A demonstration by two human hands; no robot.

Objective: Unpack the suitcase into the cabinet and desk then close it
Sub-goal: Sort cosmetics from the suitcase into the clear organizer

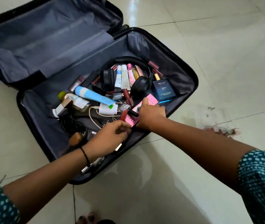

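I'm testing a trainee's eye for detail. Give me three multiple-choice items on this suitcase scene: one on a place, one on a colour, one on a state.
1. Where do the black headphones lie?
A) on the floor tiles
B) in the filled half of the suitcase
C) in the lid half

2. What colour is the SKAI perfume box?
A) red
B) blue
C) white

3. How is the suitcase?
A) zipped shut
B) open and emptied
C) open, still holding things

Answers: 1 B, they lie among the cosmetics. 2 B, its faces are dark blue. 3 C, the lid is folded back and cosmetics fill the other half.
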